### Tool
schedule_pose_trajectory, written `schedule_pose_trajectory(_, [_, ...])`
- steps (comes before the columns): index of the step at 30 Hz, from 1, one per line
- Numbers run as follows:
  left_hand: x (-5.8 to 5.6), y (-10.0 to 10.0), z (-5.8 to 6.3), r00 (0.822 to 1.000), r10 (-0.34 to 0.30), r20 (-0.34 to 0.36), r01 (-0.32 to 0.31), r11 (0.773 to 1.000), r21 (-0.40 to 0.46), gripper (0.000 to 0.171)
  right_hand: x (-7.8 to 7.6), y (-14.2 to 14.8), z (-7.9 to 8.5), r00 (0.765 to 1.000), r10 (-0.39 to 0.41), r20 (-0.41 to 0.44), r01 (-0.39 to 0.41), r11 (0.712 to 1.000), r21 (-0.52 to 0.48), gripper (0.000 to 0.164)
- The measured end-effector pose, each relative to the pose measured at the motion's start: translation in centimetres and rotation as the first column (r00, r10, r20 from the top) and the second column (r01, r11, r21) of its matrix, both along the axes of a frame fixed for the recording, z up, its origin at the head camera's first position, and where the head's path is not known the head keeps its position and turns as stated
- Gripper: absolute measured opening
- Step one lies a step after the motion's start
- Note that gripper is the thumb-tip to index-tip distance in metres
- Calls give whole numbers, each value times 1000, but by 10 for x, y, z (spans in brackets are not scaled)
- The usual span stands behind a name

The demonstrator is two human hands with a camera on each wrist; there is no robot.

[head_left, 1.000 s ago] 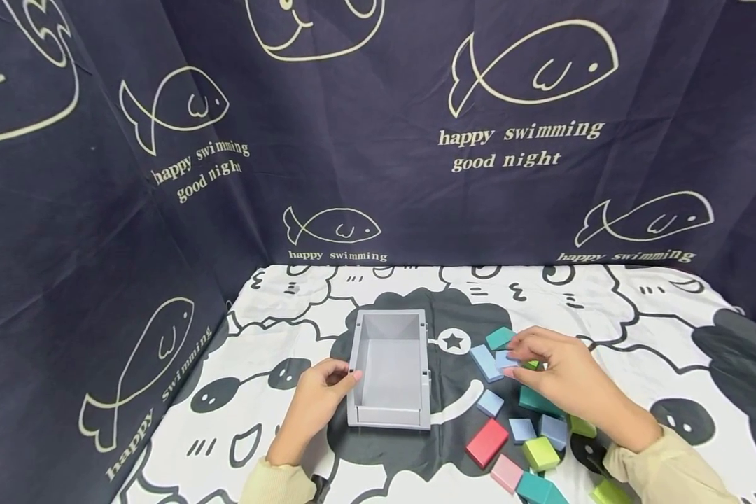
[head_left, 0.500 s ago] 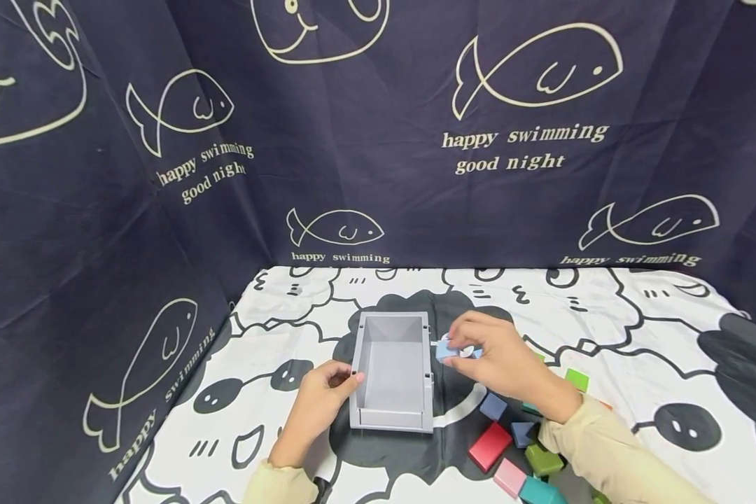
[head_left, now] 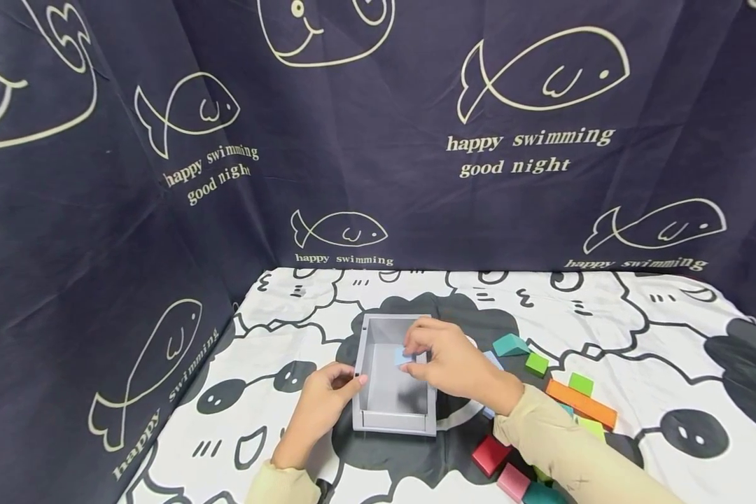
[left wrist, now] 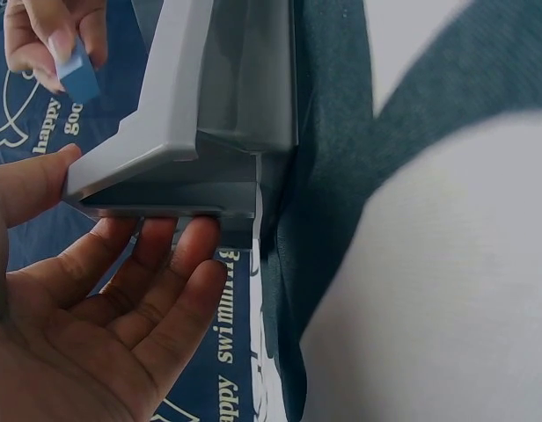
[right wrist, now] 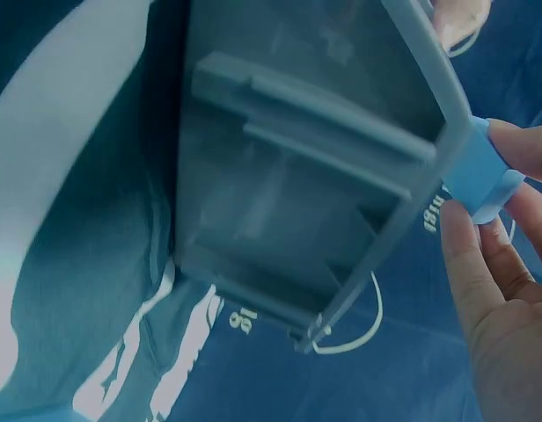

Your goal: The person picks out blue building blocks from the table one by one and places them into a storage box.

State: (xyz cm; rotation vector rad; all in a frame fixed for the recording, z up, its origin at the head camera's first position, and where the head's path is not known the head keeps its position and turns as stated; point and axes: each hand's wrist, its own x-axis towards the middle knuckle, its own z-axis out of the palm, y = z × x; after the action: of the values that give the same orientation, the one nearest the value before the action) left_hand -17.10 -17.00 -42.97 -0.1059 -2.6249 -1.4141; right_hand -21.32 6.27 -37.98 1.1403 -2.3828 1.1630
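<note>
A grey rectangular box [head_left: 395, 423] stands with its open top up, and my left hand [head_left: 320, 406] grips its left rim. In the left wrist view the thumb lies on the rim [left wrist: 157, 132] while the fingers sit under it. Over the box, my right hand [head_left: 456, 360] pinches a small light blue block [head_left: 400, 355] between thumb and fingertips. The right wrist view has this blue block [right wrist: 478, 171] above the level of the box rim, near its edge. No other block shows inside the visible part of the box.
Right of the box lie several blocks: a teal wedge [head_left: 510, 344], a green cube [head_left: 537, 363], a long orange bar [head_left: 582, 404], a red block [head_left: 490, 455] and a pink one [head_left: 513, 481]. My right sleeve covers some. A dark printed curtain [head_left: 353, 140] hangs behind the table.
My right hand has picked the light blue block from the pile on the right and carried it left to above the box. My left hand keeps its hold on the rim.
</note>
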Motion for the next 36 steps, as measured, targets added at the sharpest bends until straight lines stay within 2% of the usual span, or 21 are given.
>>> schedule_pose_trajectory(5, [0, 0, 0, 1000, -6, -4, 6, 1000, -1, 21, -2, -12, -8, 999, 32, -25, -31, 999, 44, 17])
schedule_pose_trajectory(10, [0, 0, 2, 1000, -15, -9, 15, 1000, 3, 19, -3, -22, -14, 998, 32, -61, -26, 995, 93, 18])
schedule_pose_trajectory(17, [-1, 0, 2, 1000, -22, -2, 22, 999, 23, 21, -4, -34, -18, 999, 26, -40, -19, 985, 172, 16])
schedule_pose_trajectory(22, [-1, 0, 0, 1000, -26, 6, 26, 999, 33, 24, -6, -43, -22, 998, 41, -45, -27, 964, 263, 14])
schedule_pose_trajectory(29, [-1, 0, -1, 999, -31, 9, 31, 998, 54, 25, -5, -46, -28, 993, 38, -110, 7, 925, 380, 15])
schedule_pose_trajectory(36, [-1, -1, -1, 1000, -30, 4, 30, 998, 64, 26, -4, -46, -25, 994, 51, -100, -3, 901, 434, 12])
